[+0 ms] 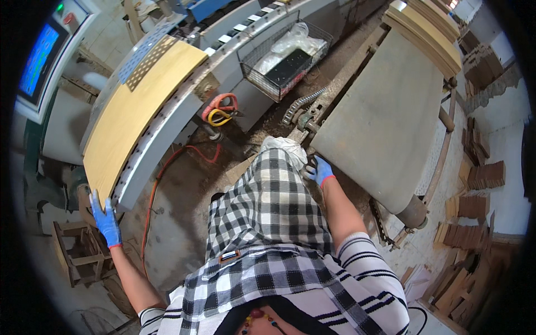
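A long pale wooden board (134,123) lies along the machine bed on the left, its far part under a perforated blue metal plate (146,51). My left hand (104,220), in a blue glove with a red cuff, rests with outstretched fingers against the board's near end. My right hand (319,169), gloved alike, is low beside the near left corner of a grey conveyor belt (385,120). Its fingers look apart, with nothing visible in them. Close to it is a white cloth or bag (283,146) at the front of my checkered apron (273,195).
A wire basket (287,61) with clear plastic and a black tray hangs on the machine's side. Red-handled and yellow-handled tools (220,108) hang below. A stack of boards (427,30) sits on the conveyor's far end. An orange hose (151,206) crosses the floor; a screen (42,64) stands left.
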### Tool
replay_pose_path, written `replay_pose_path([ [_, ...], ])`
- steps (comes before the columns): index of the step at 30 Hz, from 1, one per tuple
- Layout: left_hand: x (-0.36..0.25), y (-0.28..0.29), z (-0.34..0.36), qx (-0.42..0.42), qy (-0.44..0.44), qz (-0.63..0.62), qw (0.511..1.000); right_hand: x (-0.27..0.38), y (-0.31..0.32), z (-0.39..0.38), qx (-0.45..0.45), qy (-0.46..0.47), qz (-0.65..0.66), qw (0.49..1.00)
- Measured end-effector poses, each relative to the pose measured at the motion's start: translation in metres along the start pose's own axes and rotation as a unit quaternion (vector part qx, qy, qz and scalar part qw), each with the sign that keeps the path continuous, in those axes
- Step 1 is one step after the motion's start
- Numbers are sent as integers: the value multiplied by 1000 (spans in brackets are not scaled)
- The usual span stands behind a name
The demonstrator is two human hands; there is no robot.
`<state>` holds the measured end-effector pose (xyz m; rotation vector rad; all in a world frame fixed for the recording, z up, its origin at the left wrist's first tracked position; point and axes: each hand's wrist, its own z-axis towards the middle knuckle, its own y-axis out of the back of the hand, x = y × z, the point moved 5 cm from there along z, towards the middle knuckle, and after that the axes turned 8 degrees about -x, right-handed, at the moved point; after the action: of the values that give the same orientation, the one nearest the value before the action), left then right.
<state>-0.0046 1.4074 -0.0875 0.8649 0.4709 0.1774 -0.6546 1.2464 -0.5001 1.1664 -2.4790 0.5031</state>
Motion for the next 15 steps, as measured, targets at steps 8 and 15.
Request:
replay_pose_path([
  [8, -11, 3, -3, 17, 17, -27, 999, -20, -68, 55, 455, -45, -31, 889],
  [15, 8, 10, -8, 13, -18, 23, 999, -4, -64, 37, 345, 280, -396, 803],
])
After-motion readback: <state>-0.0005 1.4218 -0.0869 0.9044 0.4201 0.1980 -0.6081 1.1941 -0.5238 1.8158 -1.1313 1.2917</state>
